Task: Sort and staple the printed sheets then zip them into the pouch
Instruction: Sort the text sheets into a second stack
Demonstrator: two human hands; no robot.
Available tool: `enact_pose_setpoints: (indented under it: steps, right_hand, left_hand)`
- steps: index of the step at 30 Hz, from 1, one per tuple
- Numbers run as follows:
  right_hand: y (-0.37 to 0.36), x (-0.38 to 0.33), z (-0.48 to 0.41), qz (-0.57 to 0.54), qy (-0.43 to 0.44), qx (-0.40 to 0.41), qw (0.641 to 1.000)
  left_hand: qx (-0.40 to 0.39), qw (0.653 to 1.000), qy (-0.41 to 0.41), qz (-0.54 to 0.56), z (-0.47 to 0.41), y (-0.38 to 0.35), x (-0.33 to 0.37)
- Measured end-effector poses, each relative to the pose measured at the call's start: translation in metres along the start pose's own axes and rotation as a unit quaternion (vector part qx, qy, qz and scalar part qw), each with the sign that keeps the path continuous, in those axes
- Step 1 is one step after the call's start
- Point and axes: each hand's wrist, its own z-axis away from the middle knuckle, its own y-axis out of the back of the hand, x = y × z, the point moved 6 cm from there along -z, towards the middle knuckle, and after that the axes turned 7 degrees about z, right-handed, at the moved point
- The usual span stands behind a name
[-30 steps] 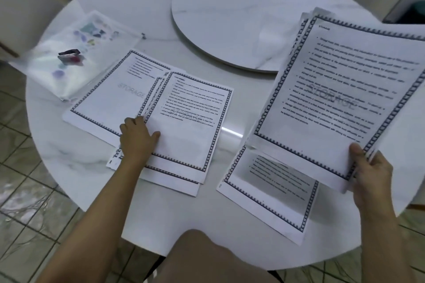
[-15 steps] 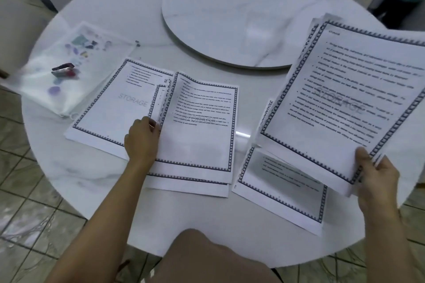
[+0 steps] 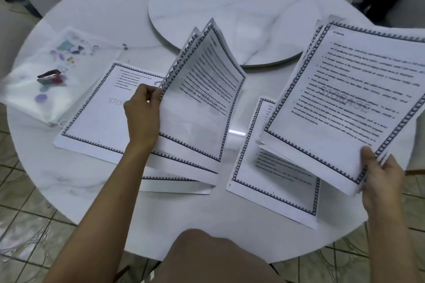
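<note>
Round white marble table (image 3: 92, 209), carrying everything listed. Raised round turntable (image 3: 230, 7) at its far middle, bare of paper. Thick stack of bordered printed sheets (image 3: 345, 103), marked STORAGE, held off the table at my right and tilted toward me. Lifted sheets (image 3: 202, 103), a few pages raised at their left edge and standing steeply, their near edges down on the flat pile (image 3: 174, 181) beneath them. Cover sheet (image 3: 92, 122), lying flat at the left with its right part under the lifted sheets and my hand. Single sheet (image 3: 276, 193), flat on the table under the overhang of the thick stack. Clear pouch (image 3: 27, 89) with coloured print, at the far left edge of the table, its near corner just beside the cover sheet. My left hand (image 3: 143, 119), fingers curled round the left edge of the lifted sheets and pinching them. My right hand (image 3: 381, 177), thumb on top and fingers beneath, clamped on the near corner of the thick stack. Small red and silver stapler (image 3: 49, 75), at the pouch; whether on it or inside it I cannot tell.
</note>
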Motion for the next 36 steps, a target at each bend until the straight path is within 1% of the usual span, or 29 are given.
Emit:
enact_pose_setpoints:
  steps: [3, 10, 18, 25, 28, 31, 33, 36]
  right_hand:
    - [0.003, -0.004, -0.002, -0.003, 0.002, 0.001, 1.000]
    - [0.006, -0.003, -0.006, -0.001, -0.008, 0.003, 1.000]
    - [-0.001, -0.007, -0.006, 0.000, -0.002, -0.008, 1.000]
    - [-0.014, -0.011, -0.005, 0.002, -0.002, -0.016, 1.000]
    - [-0.017, -0.011, -0.004, 0.000, -0.001, -0.016, 1.000]
    - [-0.017, -0.011, -0.003, 0.003, 0.002, -0.017, 1.000]
    - [-0.018, -0.012, -0.002, 0.000, 0.003, -0.019, 1.000]
    - [-0.017, -0.014, -0.002, -0.007, 0.002, -0.020, 1.000]
  left_hand:
    - [-0.003, 0.999, 0.033, -0.008, 0.002, -0.002, -0.012]
    - [-0.029, 0.988, 0.125, -0.081, 0.011, 0.003, -0.051]
    - [-0.106, 0.965, 0.210, -0.114, 0.024, 0.000, -0.088]
    - [-0.121, 0.967, 0.156, -0.160, 0.025, 0.004, -0.094]
    - [-0.084, 0.973, 0.114, -0.180, 0.023, 0.012, -0.086]
    - [-0.035, 0.979, 0.045, -0.195, 0.019, 0.023, -0.070]
    - [-0.021, 0.984, 0.003, -0.174, 0.016, 0.027, -0.057]
    - [-0.010, 0.996, -0.010, -0.093, 0.011, 0.029, -0.038]
